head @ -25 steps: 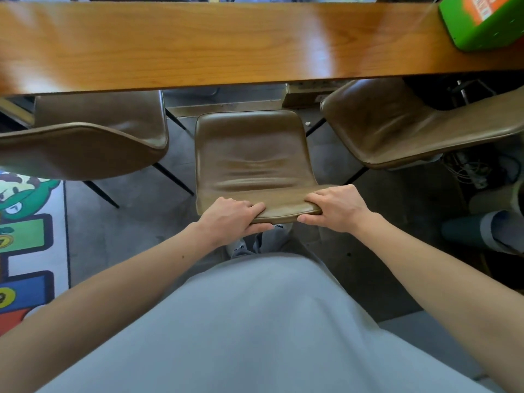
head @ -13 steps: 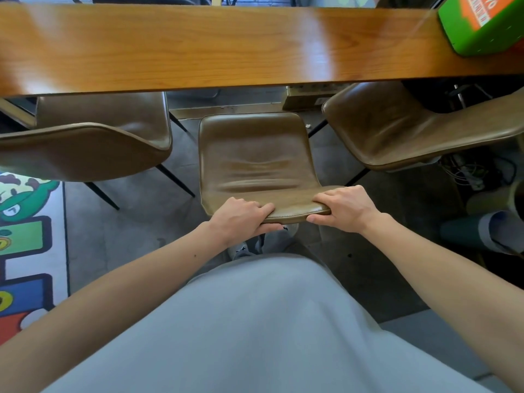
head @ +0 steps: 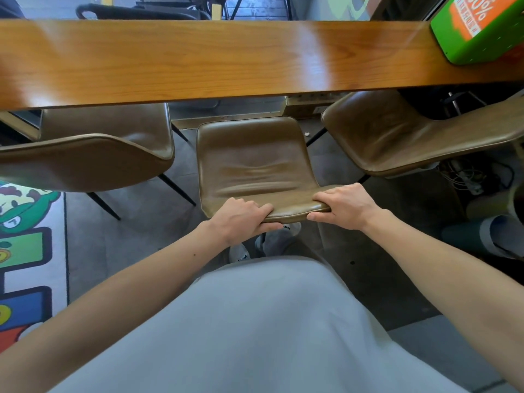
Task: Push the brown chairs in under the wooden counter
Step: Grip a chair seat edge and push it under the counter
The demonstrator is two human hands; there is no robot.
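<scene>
The middle brown chair (head: 252, 157) stands in front of me, its seat pointing toward the wooden counter (head: 198, 58). My left hand (head: 241, 217) grips the top edge of its backrest, fingers curled over it. My right hand (head: 344, 205) grips the same edge further right, thumb underneath. The seat's front edge lies just short of the counter's near edge. A second brown chair (head: 93, 154) stands at the left and a third brown chair (head: 397, 134) at the right, both partly under the counter.
A green box (head: 479, 26) with orange lettering sits on the counter's right end. A colourful rug (head: 25, 251) covers the floor at the left. Cables and a power strip (head: 467, 180) lie on the floor at the right. My feet show below the chair back.
The middle chair has slid slightly forward toward the counter, with both hands keeping their grip on the backrest.
</scene>
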